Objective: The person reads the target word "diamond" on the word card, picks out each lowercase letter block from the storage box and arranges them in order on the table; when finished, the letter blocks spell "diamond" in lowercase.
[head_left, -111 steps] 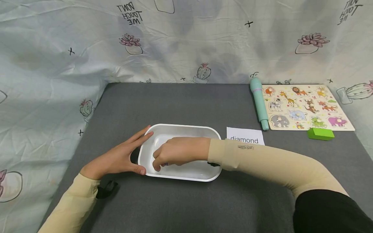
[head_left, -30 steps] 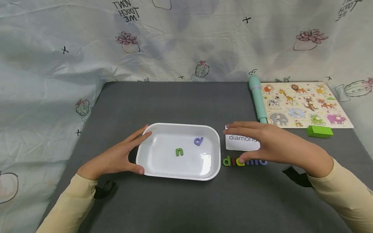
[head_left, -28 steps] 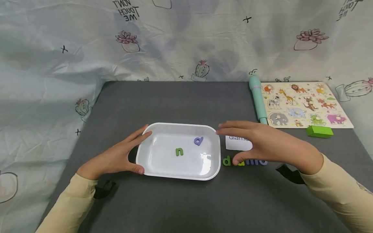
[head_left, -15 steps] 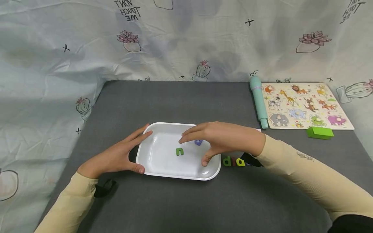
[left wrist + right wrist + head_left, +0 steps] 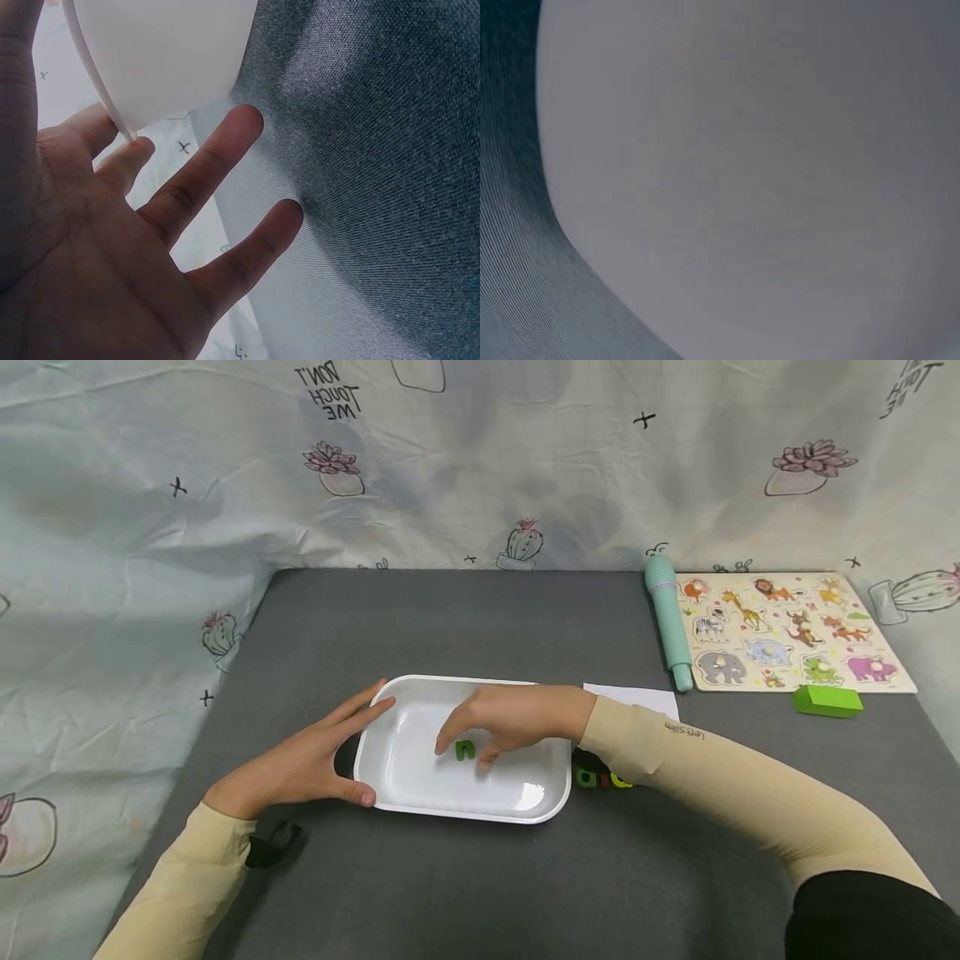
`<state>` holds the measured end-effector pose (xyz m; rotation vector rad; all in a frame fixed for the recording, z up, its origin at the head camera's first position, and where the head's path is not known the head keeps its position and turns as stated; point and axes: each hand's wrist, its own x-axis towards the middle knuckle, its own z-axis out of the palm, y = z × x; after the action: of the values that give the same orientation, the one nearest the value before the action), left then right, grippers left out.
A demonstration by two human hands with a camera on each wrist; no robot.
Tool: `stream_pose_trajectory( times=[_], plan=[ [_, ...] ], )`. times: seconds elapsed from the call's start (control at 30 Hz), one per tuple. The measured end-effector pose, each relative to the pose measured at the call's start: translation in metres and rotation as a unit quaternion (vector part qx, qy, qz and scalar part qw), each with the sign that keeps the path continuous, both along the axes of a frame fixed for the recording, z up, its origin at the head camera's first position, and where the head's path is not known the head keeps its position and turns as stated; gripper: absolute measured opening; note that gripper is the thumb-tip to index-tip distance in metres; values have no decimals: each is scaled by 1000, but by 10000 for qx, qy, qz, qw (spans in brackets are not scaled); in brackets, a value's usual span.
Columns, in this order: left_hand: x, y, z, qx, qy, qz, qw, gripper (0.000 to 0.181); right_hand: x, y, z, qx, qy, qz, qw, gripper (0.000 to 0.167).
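In the head view a white tray lies on the grey table. My left hand rests against its left end, thumb and forefinger spread along the rim; the left wrist view shows the other fingers extended beside the tray wall. Over the tray, my right hand reaches down with thumb and fingers apart. A green letter n lies between them on the tray floor. The purple letter is hidden behind that hand. Only the tray's pale surface and some table cloth show in the right wrist view.
Right of the tray, a green letter and a yellow letter show under the right sleeve, which covers other letters. A white card is partly covered too. Behind stand a teal stick, an animal puzzle board and a green block.
My right hand has moved left from the card and letter row into the tray, down to the green n, covering the purple letter. The left hand has stayed at the tray's end.
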<state>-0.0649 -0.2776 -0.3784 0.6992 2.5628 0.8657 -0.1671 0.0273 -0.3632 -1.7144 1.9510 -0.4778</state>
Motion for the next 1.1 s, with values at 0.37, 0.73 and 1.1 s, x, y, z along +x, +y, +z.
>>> stream_pose_trajectory(
  times=[0.37,0.73,1.1],
  plan=[
    [-1,1,-1,8,-46,31,10000,120,9,-7,-22,-297,638,-123,9974,40],
    [-1,3,-4,30,-103,44,9999,119,18,29,8,-1655,-111,-737,9834,35],
    [1,0,-5,1,4,40,10000,118,28,139,51,-2518,-1335,-1871,9401,46]
  ],
)
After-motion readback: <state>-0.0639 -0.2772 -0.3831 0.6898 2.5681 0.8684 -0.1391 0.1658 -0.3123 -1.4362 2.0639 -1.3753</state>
